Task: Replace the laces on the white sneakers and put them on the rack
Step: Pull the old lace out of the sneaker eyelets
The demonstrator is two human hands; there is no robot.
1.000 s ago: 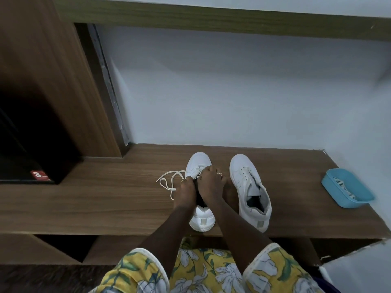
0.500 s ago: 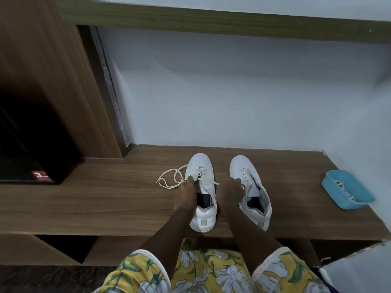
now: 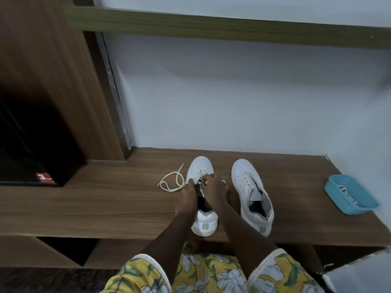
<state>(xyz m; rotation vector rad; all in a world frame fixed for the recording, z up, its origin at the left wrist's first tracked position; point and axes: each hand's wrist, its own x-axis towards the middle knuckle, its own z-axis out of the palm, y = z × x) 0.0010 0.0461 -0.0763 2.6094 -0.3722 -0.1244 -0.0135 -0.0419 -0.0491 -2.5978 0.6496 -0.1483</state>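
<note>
Floral sleeves at the bottom edge, both forearms reaching out over the desk. Everything is happening on the left sneaker, which sits heel-first at the desk's near lip with its toe pointing at the wall.

Over its tongue, the left grip is closed on the lace right at the sneaker's left side. The right grip is curled down on the eyelets and pinches the same lace, as far as I can make out. The slack lies in a loose loop on the desk, just left of the toe.

That lace is soft, light and floppy. It won't push through a hole, so the place to take it is close behind the stiff tip, feeding it while the other grip steadies the shoe. The sneaker itself looks light with a firm sole and a soft upper — hold it by the heel or the sides, not the tongue.

Just right of it stands the right sneaker, with eyelets that look bare. Well off to the right is a blue tray with laces in it.
</note>
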